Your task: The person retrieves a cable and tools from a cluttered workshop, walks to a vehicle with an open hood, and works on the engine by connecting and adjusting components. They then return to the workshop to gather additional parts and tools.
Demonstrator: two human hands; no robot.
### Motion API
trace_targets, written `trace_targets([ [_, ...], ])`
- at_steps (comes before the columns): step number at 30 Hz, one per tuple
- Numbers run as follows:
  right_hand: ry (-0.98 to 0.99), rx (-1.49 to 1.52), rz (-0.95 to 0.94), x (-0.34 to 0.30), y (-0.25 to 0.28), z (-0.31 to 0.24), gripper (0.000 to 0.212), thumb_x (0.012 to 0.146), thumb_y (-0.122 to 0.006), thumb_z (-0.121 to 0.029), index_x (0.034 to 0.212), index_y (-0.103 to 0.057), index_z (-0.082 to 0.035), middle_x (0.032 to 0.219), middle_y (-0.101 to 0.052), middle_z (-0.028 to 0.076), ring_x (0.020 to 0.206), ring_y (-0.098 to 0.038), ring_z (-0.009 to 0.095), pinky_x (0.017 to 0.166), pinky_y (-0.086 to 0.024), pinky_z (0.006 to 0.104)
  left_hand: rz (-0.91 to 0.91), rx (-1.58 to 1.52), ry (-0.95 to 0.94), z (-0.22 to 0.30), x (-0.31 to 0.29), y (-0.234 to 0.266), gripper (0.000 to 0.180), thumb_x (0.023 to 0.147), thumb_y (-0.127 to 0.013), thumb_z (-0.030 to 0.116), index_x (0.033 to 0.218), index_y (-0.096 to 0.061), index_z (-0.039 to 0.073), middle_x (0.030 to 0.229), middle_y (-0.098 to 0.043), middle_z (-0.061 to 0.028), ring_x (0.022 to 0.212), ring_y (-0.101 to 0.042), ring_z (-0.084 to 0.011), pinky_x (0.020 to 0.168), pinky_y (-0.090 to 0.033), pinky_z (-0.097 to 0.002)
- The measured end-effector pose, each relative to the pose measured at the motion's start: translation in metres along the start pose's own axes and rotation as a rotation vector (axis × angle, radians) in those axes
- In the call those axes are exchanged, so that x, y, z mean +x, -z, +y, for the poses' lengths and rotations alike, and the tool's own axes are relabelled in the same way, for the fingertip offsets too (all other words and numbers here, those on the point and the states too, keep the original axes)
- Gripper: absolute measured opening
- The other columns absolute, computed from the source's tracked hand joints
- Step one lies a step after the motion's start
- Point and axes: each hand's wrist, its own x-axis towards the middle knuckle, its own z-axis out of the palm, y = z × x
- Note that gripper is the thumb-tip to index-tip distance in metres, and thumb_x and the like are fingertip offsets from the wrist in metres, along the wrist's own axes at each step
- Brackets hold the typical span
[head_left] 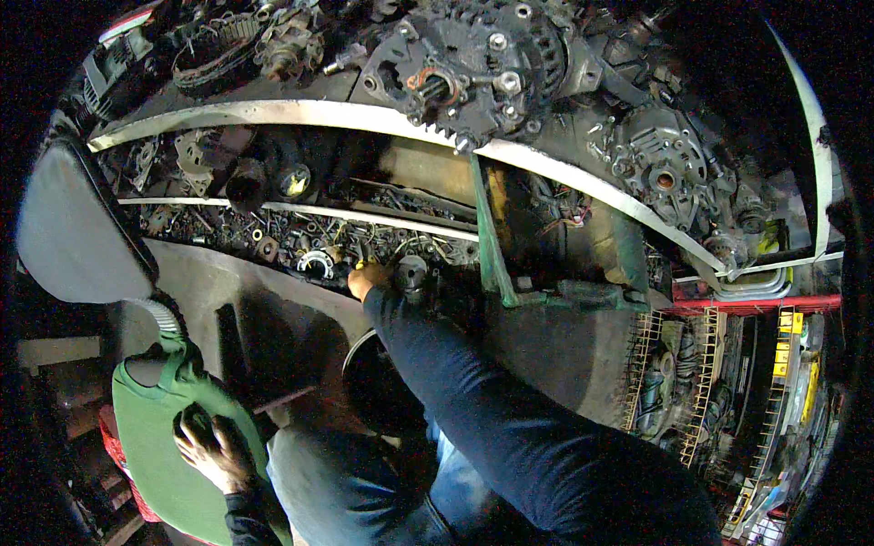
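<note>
My left hand (214, 450) lies on the green seat of a chair (173, 487), its fingers spread. My right arm stretches forward to the low shelf, where my right hand (363, 281) is among loose metal parts (291, 238). Its fingers are drawn together beside a small yellow spot; whatever they hold is too small to make out. Left of that hand sits a pale metal ring (315, 265). A round, dark metal part (411, 273) stands just to its right.
Above, a greasy alternator-like unit (473, 77) overhangs the white-edged shelf (300, 113). A green-framed bin (492, 246) juts out right of my arm. The chair's grey backrest (82, 227) rises at left. A dark round container (378, 382) is below my forearm. Wire racks (706, 391) stand at right.
</note>
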Motion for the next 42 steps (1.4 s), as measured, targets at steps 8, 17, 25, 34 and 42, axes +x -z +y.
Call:
trace_targets([
  [8, -0.433, 0.961, 0.327, -0.032, 0.065, 0.025, 0.016, 0.083, -0.065, -0.016, 0.089, -0.069, -0.002, 0.088, -0.071, 0.016, 0.081, -0.069, 0.034, 0.068, -0.052, 0.0462, -0.002, 0.057, 0.134, 0.002, 0.013, -0.011, 0.070, 0.099, -0.051, 0.056, 0.151, -0.043, 0.010, 0.151, -0.040, -0.0306, 0.141, -0.037, -0.0454, 0.117, -0.028, -0.0555],
  [17, -0.068, 1.617, 0.156, -0.152, 0.164, -0.005, 0.010, 0.077, -0.066, -0.005, 0.073, -0.059, -0.010, 0.066, -0.054, -0.003, 0.058, -0.049, 0.012, 0.052, -0.037, 0.0338, 0.030, 0.050, 0.193, 0.014, 0.027, -0.015, 0.062, 0.097, -0.051, 0.056, 0.141, -0.052, 0.012, 0.139, -0.051, -0.0228, 0.130, -0.048, -0.0424, 0.108, -0.036, -0.0575],
  [25, 0.326, 0.946, 0.233, -0.306, 0.223, 0.004, 0.022, 0.081, -0.071, -0.014, 0.096, -0.063, -0.001, 0.086, -0.066, 0.017, 0.079, -0.064, 0.034, 0.072, -0.051, 0.0448, -0.003, -0.501, 0.167, 0.046, 0.032, 0.028, 0.060, 0.092, -0.072, 0.032, 0.144, -0.053, 0.008, 0.153, -0.040, -0.0272, 0.141, -0.041, -0.0415, 0.117, -0.033, -0.0540],
  [34, 1.031, 0.549, 0.171, -0.369, 0.249, 0.018, 0.032, 0.069, -0.075, -0.009, 0.097, -0.061, -0.008, 0.091, -0.060, 0.012, 0.089, -0.061, 0.036, 0.079, -0.048, 0.0449, -1.343, -1.686, 0.608, 0.204, 0.089, 0.087, 0.039, 0.104, -0.046, 0.021, 0.129, -0.062, -0.004, 0.118, -0.071, -0.0174, 0.101, -0.068, -0.0258, 0.090, -0.053, -0.0367],
  [42, 1.005, 0.585, 0.172, -0.369, 0.249, 0.005, 0.036, 0.065, -0.076, -0.008, 0.097, -0.061, -0.007, 0.096, -0.062, 0.010, 0.092, -0.062, 0.035, 0.081, -0.050, 0.0435, -0.540, -0.764, -0.585, 0.161, 0.089, 0.002, 0.029, 0.095, -0.054, 0.007, 0.120, -0.068, 0.001, 0.119, -0.071, -0.0201, 0.108, -0.068, -0.0349, 0.091, -0.055, -0.0424],
])
